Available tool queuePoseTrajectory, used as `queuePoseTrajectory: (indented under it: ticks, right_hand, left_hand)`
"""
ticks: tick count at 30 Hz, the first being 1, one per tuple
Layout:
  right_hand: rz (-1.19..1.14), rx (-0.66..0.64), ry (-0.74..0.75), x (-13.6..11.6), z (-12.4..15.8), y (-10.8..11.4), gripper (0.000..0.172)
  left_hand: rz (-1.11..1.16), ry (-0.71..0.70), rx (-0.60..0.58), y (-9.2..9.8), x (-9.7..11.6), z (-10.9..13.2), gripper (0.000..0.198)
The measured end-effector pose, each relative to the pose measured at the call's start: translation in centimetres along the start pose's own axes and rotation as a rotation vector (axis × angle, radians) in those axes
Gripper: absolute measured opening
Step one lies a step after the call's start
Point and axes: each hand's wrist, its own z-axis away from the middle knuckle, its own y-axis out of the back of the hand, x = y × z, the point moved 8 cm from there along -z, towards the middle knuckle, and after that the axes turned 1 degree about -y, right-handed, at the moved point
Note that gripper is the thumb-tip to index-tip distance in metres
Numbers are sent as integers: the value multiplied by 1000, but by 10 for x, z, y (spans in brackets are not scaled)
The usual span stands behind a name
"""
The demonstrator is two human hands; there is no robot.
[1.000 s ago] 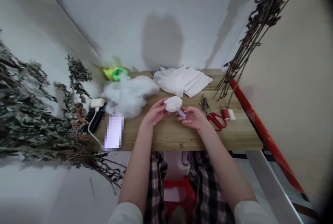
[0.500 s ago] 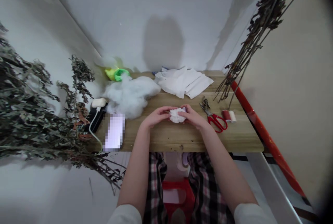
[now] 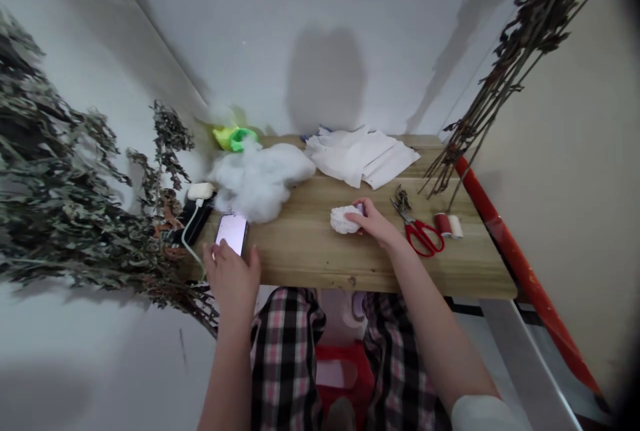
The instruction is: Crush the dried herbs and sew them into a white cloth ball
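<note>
My right hand (image 3: 371, 219) is closed round a gathered white cloth bundle (image 3: 344, 220), held over the middle of the wooden table. A bit of pale purple shows at its back edge, too small to make out. At the left, my left hand (image 3: 232, 271) lies with fingers spread over the lower part of a phone (image 3: 233, 225), whose lit screen faces up. Red-handled scissors (image 3: 420, 234) rest to the right of my right hand. Beside them stand a red thread spool (image 3: 443, 224) and a white thread spool (image 3: 455, 226).
White stuffing (image 3: 263, 177) is heaped at the back left by a green and yellow bag (image 3: 243, 139). White cloth pieces (image 3: 363, 156) lie at the back. A charger with cable (image 3: 201, 192) sits left. Dried plants (image 3: 75, 217) crowd the left; more stems (image 3: 480, 111) lean at right.
My left hand has let go of the white cloth bundle and moved left onto the phone. The right hand still holds the bundle. The view has shifted slightly.
</note>
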Motion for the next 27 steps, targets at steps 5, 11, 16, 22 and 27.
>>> queuePoseTrajectory:
  ticks: [5, 11, 16, 22, 27]
  right_hand:
    - [-22, -6, -7, 0, 0, 0, 47]
    - [-30, -2, -20, -1, 0, -1, 46]
    - [-34, -17, -23, -4, 3, -4, 45]
    - [-39, -4, -42, -7, 5, -6, 45]
    - [-22, -2, -40, -9, 5, -7, 45]
  left_hand:
    - [-99, 55, -50, -18, -27, -2, 79]
    - [-162, 45, -79, -15, -30, -3, 70]
    - [-166, 51, -137, -10, -28, 1, 65]
    - [-9, -106, -77, -3, 2, 11, 51]
    - [197, -333, -9, -11, 56, 16, 41]
